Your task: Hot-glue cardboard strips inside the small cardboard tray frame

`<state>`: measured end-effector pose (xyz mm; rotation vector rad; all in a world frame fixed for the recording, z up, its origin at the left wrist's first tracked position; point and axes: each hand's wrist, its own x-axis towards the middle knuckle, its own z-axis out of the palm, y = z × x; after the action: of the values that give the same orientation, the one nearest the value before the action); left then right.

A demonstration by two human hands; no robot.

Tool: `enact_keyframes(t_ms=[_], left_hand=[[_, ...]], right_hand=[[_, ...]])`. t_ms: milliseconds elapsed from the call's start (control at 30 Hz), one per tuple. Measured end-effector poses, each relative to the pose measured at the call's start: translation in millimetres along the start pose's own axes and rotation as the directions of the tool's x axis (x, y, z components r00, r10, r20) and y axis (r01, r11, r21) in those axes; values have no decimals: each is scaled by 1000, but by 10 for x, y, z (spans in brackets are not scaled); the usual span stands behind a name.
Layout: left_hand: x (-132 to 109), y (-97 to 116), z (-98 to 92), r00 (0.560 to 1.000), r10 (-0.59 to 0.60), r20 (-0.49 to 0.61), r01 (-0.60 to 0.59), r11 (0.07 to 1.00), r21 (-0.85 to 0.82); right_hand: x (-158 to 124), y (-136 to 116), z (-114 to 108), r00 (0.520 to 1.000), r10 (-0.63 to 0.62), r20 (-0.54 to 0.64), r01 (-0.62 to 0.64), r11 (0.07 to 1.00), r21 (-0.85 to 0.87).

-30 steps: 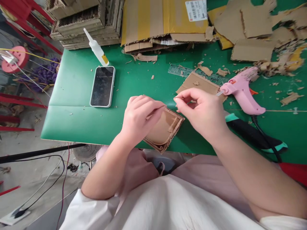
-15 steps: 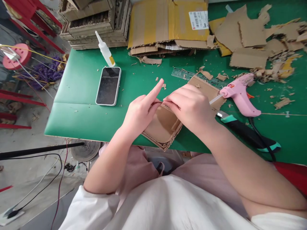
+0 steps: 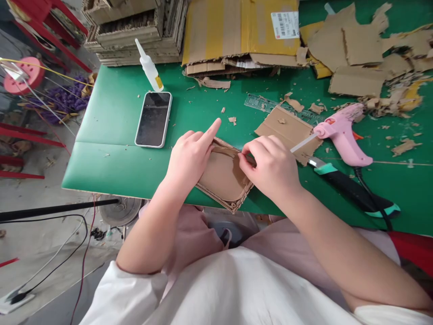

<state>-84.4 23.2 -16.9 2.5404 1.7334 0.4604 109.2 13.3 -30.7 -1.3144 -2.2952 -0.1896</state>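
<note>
A shallow cardboard tray (image 3: 221, 178) with layered, ragged walls lies at the table's near edge, between my hands. My left hand (image 3: 189, 158) grips its left wall, index finger stretched out past the far side and the other fingers curled. A thin cardboard strip (image 3: 226, 151) runs along the inside of the far wall. At the far right corner, my right hand (image 3: 270, 160) pinches the end of this strip between thumb and fingertips. The fingertips partly hide the strip's end and that corner.
To the right lie a cardboard piece (image 3: 284, 128), a clear ruler (image 3: 260, 103), a pink glue gun (image 3: 345, 135) and a utility knife (image 3: 352, 189). A phone (image 3: 153, 119) and glue bottle (image 3: 149, 70) are at left. Stacked cardboard (image 3: 138, 49) and scraps (image 3: 358, 49) line the back.
My hands have moved apart: the right came nearer and away from the left thumb to the tray's corner, the left shifted slightly left. More of the tray's inside and far wall shows.
</note>
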Motion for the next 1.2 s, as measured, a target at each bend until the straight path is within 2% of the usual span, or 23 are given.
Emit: enact_keyframes(t_ms=[100,200,300,467,600,733,900,967,1033,1133,1200], left_hand=[[-5,-22,-36,999,-34,-10,34,999,-5],[-18,-75,-95,991,-129,-38,126,989,-74],[-43,-121,-148,981,-193,-10,191,974,-120],[-72,-83,-174,973,-229,41,233,964,-130],[-74,-23,-148,970,-221,99,230,968,-98],[-78,-29,-129,976,-193,103,202,975,-90],[-81,-80,-198,990,-139,18,138,956,-260],[-85,-105,-230,987,-160,-18,144,930,-338],[-87,-132,-241,979,-205,9,196,918,-345],[-77,-165,-214,945,-283,163,313,927,-205],[-62,-171,-189,918,-301,259,338,934,-114]], right_hand=[[-20,-4,18,1000,-19,16,19,999,-27],[-28,-16,37,999,-26,26,27,999,-33],[-32,-27,50,999,-26,39,28,999,-34],[-34,-33,42,998,-34,58,34,999,-6],[-26,-33,37,997,-37,73,37,999,2],[-14,-53,48,995,-44,88,39,998,56],[18,-55,19,998,-38,58,27,982,187],[62,-4,-19,998,14,65,-32,961,273],[141,83,-57,983,144,115,-175,926,336],[309,252,-99,891,367,267,-444,827,345],[407,379,-142,846,409,341,-516,787,339]])
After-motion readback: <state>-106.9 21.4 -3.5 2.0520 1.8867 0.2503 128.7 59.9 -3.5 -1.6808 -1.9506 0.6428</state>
